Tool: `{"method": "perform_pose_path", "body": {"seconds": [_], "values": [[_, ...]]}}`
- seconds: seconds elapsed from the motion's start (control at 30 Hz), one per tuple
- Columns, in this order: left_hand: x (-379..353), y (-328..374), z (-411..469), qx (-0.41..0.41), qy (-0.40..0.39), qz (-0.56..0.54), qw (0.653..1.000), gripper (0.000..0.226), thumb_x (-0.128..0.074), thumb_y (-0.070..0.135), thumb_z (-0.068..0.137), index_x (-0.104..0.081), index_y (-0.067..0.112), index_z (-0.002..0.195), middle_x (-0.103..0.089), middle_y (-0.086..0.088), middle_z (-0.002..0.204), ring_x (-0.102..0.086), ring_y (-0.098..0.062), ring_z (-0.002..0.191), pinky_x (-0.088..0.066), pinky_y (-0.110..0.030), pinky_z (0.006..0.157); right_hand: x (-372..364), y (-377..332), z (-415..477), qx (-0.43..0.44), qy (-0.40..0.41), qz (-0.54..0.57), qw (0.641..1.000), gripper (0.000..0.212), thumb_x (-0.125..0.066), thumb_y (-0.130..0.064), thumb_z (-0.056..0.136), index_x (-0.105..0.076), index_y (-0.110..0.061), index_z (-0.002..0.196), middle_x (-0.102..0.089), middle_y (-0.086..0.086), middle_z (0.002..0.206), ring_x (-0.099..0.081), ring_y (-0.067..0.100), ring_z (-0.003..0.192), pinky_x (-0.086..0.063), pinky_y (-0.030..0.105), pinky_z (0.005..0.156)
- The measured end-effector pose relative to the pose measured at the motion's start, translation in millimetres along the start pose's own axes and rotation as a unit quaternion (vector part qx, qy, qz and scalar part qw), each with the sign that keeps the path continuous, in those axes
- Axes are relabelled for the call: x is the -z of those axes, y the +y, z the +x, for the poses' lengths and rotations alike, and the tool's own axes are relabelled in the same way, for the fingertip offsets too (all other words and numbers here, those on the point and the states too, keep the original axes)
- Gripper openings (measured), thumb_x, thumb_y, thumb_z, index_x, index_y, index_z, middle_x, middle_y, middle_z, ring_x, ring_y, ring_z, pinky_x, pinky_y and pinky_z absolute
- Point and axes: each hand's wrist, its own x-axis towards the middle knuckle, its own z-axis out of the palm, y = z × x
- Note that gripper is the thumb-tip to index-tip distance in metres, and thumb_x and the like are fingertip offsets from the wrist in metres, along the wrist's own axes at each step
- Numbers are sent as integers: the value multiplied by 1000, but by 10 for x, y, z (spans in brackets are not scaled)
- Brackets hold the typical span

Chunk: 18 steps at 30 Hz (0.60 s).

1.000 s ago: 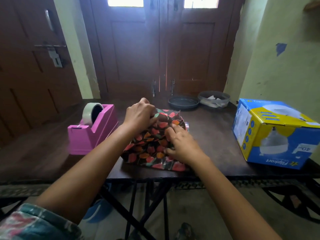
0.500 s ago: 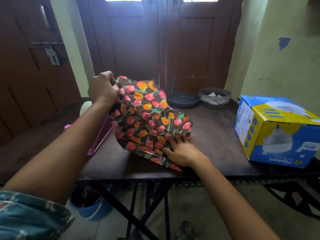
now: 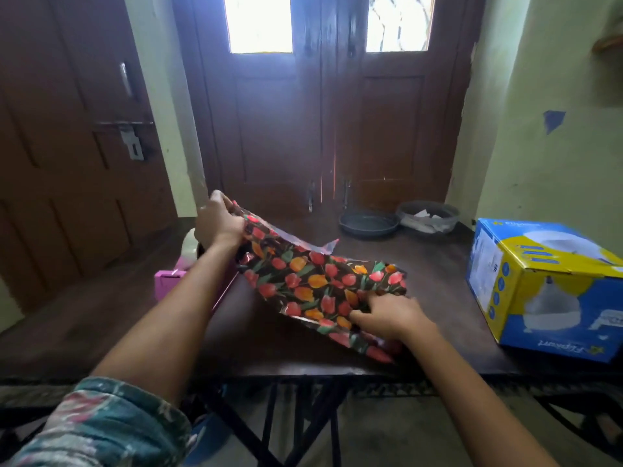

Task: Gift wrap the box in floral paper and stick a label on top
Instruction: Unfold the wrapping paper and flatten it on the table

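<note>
The floral paper (image 3: 310,281), dark with red and orange tulips, stretches across the middle of the dark table (image 3: 438,264). My left hand (image 3: 219,224) grips its far left corner and holds it lifted off the table. My right hand (image 3: 387,315) presses the paper's near right part down on the table, fingers spread over it. The blue and yellow box (image 3: 546,284) stands apart at the table's right edge. No label is in view.
A pink tape dispenser (image 3: 168,278) sits left of the paper, mostly hidden behind my left forearm. A dark shallow dish (image 3: 369,224) and a grey bowl (image 3: 428,215) with scraps stand at the table's back. Wooden doors are behind the table.
The folded paper has been opened out. My left hand lifted its corner up and left, then lowered it a little, while my right hand kept the near end pinned.
</note>
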Motion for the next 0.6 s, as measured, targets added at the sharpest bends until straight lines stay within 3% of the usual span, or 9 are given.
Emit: {"method": "perform_pose_path", "body": {"seconds": [0.07, 0.13, 0.23, 0.33, 0.4, 0.5, 0.53, 0.6], "values": [[-48, -33, -24, -21, -29, 19, 999, 18, -53, 8, 85, -51, 12, 102, -63, -18, 96, -60, -37, 94, -41, -36, 70, 90, 21, -2, -9, -1, 21, 1000, 41, -42, -57, 86, -53, -22, 102, -60, 3, 108, -54, 22, 104, -40, 38, 93], [-91, -62, -59, -77, -84, 39, 993, 26, -52, 4, 83, -47, 13, 107, -60, -14, 89, -61, -36, 91, -41, -37, 69, 196, 24, -24, -35, 51, 50, 997, 43, -43, -61, 86, -54, -19, 89, -59, 0, 94, -56, 21, 98, -40, 35, 87], [-139, -73, -109, -149, -136, 56, 978, 19, -49, 8, 84, -56, 18, 98, -66, -13, 94, -61, -34, 92, -44, -37, 72, 249, -38, -22, -82, 227, -51, 969, 41, -42, -54, 91, -60, -18, 102, -60, 5, 111, -51, 24, 109, -35, 36, 90], [-186, -41, -139, -151, -167, 52, 973, 24, -42, 19, 85, -65, 23, 88, -69, -6, 100, -61, -29, 97, -46, -34, 77, 157, -74, 63, -33, 303, -100, 947, 39, -53, -40, 89, -50, -17, 121, -43, 11, 131, -37, 27, 121, -32, 37, 98], [-234, -32, -148, -155, -211, 48, 964, 29, -40, 33, 88, -64, 22, 98, -68, -2, 102, -60, -25, 98, -47, -34, 79, 71, -37, 158, 44, 263, -55, 962, 50, -51, -36, 90, -36, -15, 134, -26, 14, 147, -21, 28, 136, -19, 38, 111], [-288, -57, -166, -150, -255, 86, 951, 45, -55, 52, 87, -56, 21, 119, -64, -1, 107, -59, -23, 104, -48, -34, 79, -16, 59, 239, 80, 74, 29, 994, 69, -32, -54, 95, -4, -24, 150, 5, 6, 158, 10, 24, 145, 7, 40, 115], [-319, -83, -160, -148, -248, 108, 951, 50, -61, 52, 82, -56, 20, 120, -65, -3, 111, -59, -24, 106, -49, -35, 83, -44, 95, 253, 66, 23, 38, 997, 72, -28, -61, 93, 0, -27, 150, 8, 5, 158, 13, 26, 144, 9, 43, 114], [-377, -116, -163, -142, -238, 146, 950, 38, -68, 45, 79, -65, 21, 109, -68, -4, 109, -60, -25, 103, -47, -37, 88, -115, 158, 277, 42, -28, 34, 998, 74, -23, -67, 90, 1, -29, 149, 10, 5, 157, 11, 29, 144, 9, 47, 114]]}}
